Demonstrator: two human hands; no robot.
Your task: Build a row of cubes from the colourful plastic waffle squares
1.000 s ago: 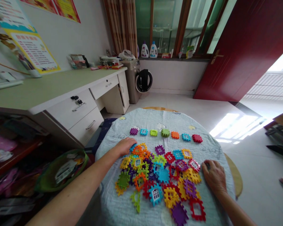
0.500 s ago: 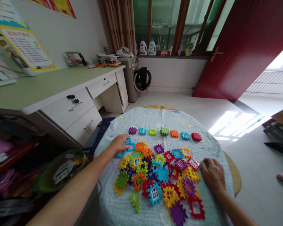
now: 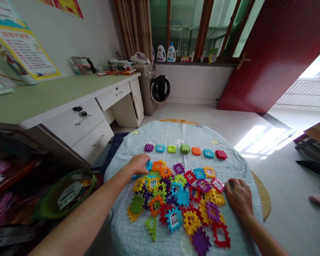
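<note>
My left hand [image 3: 140, 164] is at the left edge of a pile of plastic interlocking tiles, its fingers closed on a blue interlocking tile [image 3: 148, 165]; the fingers partly hide the tile. On the cloth at the pile's right side lies my right hand [image 3: 239, 196], fingers loosely bent and apart, with no tile visible in it. A white-and-red window tile [image 3: 218, 185] is close to its fingertips. The pile mixes several colours, among them a solid blue tile [image 3: 183, 197], a purple tile [image 3: 201, 241] and a red frame tile [image 3: 220, 234].
Beyond the pile, a spaced row of blocks runs from a purple block [image 3: 149, 147] to a red block [image 3: 221, 154]. A pale blue cloth [image 3: 173, 131] covers the round table. A desk [image 3: 69, 92] and a green basket [image 3: 66, 192] are to the left.
My left hand has moved slightly down and right, lower over the blue tiles at the pile's left edge. My right hand stays in place on the cloth.
</note>
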